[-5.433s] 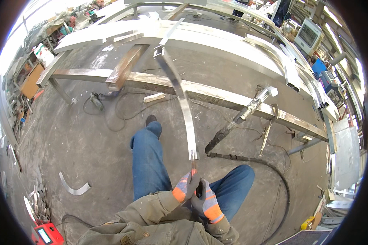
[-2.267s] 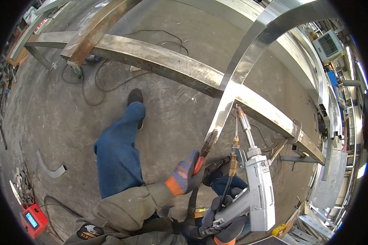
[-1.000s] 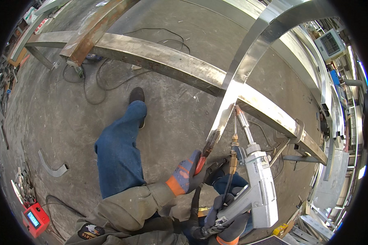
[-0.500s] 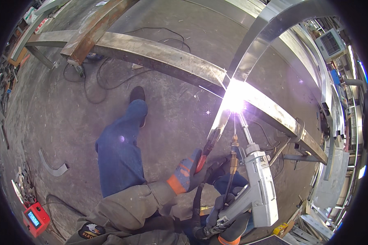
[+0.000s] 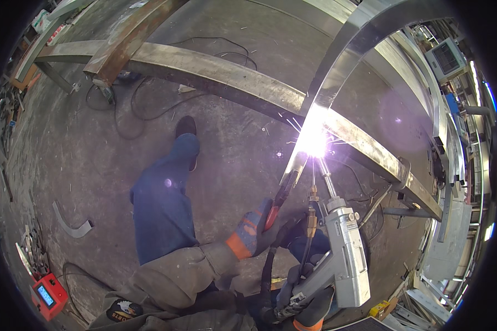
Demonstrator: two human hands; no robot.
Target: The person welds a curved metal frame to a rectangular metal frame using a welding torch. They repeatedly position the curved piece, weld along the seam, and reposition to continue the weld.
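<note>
My right hand, in a dark glove, is closed round the grip of a grey welding gun. The gun's nozzle and a thin wire with brass fittings point up into a white-violet glare with sparks. That glare hides the spot where a shiny curved metal tube crosses the long steel beam. On the left, my left hand, in a grey and orange glove, is wrapped round the red handle of a clamp. The clamp's dark jaws are at the tube's near end.
A rusty steel bar lies across the beam at the upper left. Black cables trail over the floor. A curved metal offcut and a red box with a display are at the left. Metal lengths crowd the right side.
The welding gun and its glare have shifted slightly down and left along the tube. More sparks fly from the glare. My left hand has hardly moved.
</note>
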